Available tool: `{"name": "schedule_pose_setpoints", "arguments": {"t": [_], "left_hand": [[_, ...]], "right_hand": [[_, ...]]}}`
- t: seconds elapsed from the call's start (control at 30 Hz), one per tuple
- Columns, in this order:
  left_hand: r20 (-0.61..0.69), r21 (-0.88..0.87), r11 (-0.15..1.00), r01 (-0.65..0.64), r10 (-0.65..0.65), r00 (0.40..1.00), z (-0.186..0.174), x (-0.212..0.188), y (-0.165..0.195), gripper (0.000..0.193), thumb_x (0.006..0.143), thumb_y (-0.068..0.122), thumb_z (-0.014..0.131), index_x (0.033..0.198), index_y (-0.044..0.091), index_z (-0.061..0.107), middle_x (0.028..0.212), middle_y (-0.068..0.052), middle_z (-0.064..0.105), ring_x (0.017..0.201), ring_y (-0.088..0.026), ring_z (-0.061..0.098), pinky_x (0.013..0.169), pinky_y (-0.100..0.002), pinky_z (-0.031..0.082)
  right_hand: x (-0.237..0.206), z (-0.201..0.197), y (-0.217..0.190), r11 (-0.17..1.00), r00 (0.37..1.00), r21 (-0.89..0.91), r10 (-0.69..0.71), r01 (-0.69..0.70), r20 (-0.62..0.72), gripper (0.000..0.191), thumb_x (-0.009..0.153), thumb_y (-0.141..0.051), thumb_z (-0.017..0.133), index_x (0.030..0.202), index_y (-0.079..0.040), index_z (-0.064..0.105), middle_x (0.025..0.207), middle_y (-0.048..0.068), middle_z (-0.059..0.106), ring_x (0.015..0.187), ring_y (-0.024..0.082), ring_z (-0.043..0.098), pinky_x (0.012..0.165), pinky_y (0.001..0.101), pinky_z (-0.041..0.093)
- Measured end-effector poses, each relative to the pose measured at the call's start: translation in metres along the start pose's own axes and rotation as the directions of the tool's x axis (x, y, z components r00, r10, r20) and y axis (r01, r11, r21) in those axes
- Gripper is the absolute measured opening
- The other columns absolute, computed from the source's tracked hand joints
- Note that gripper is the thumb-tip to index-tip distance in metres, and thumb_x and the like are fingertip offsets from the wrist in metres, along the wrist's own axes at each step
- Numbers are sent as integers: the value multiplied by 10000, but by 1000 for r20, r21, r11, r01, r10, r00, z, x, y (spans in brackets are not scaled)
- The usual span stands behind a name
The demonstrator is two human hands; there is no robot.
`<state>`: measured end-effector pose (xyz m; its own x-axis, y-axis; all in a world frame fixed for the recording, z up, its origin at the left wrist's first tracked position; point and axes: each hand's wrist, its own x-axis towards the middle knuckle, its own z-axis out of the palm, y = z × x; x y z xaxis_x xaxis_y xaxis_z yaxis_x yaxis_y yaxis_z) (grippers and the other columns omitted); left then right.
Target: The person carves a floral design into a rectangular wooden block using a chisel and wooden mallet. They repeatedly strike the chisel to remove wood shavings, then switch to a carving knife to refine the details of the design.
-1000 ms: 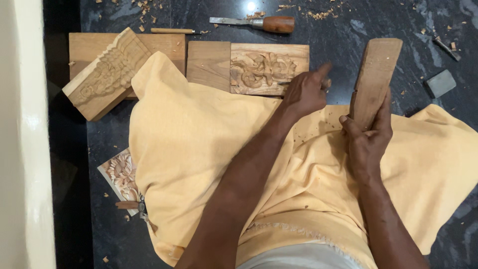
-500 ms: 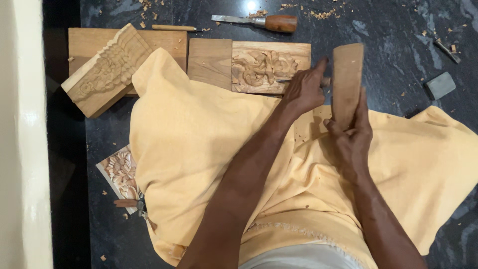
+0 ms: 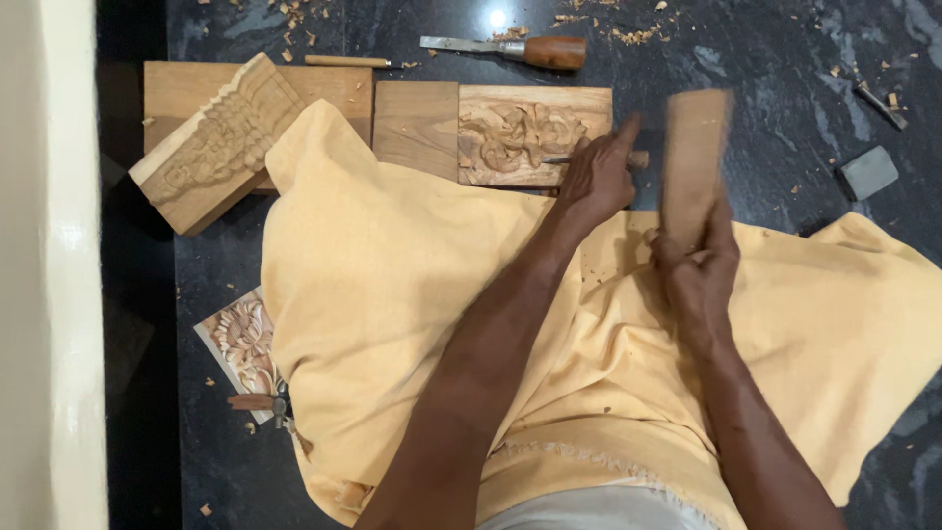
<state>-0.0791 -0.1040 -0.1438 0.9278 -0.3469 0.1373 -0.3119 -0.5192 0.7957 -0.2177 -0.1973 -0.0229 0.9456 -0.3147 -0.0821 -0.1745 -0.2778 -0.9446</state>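
The wooden block (image 3: 693,157), gripped upright in the right hand (image 3: 699,275), has been swung leftward over 1 second and is now blurred beside the left hand (image 3: 601,182). That hand is closed on a thin chisel (image 3: 592,158), held against the carved panel (image 3: 520,134) near the floor's far edge; a mallet blow seems under way.

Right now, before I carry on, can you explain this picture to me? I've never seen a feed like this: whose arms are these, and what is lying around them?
One camera, worn on a person's head, looks down at their own bare arms over a yellow cloth on a dark floor. The left hand holds a chisel against a carved panel. The right hand has a grip on a wooden mallet, blurred. Nearby lie a carved block, a spare chisel, a small carving, a grey stone and wood chips.
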Motion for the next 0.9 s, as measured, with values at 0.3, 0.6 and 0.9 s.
{"name": "schedule_pose_setpoints", "arguments": {"t": [0.3, 0.6, 0.9], "left_hand": [[-224, 127, 990, -64, 91, 970, -15, -6, 20, 512, 758, -106, 590, 1250, 31, 564, 1029, -147, 699, 1011, -318, 656, 957, -473, 441], [-120, 13, 995, -97, 98, 988, -21, -17, 49, 222, 837, -70, 573, 1027, 19, 647, 930, -108, 707, 932, -294, 673, 854, -457, 471], [-142, -49, 997, -62, 55, 988, -8, -7, 28, 196, 800, -119, 609, 930, 26, 630, 873, -107, 710, 865, -275, 710, 804, -455, 496]], "right_hand": [[7, -3, 11, 997, 996, -24, -73, 74, 44, 886, 883, 91, 671, 1661, -42, 270, 1496, 159, 568, 1187, 195, 624, 931, 285, 552], [2, -18, -11, 965, 990, 258, 70, -37, -120, 819, 909, 121, 612, 1658, -111, 375, 1292, 66, 634, 882, 98, 602, 704, 232, 520], [-2, -16, -15, 974, 996, 228, 17, 4, -91, 812, 928, 141, 618, 1667, -88, 373, 1360, 45, 617, 956, 78, 614, 724, 226, 515]]}}
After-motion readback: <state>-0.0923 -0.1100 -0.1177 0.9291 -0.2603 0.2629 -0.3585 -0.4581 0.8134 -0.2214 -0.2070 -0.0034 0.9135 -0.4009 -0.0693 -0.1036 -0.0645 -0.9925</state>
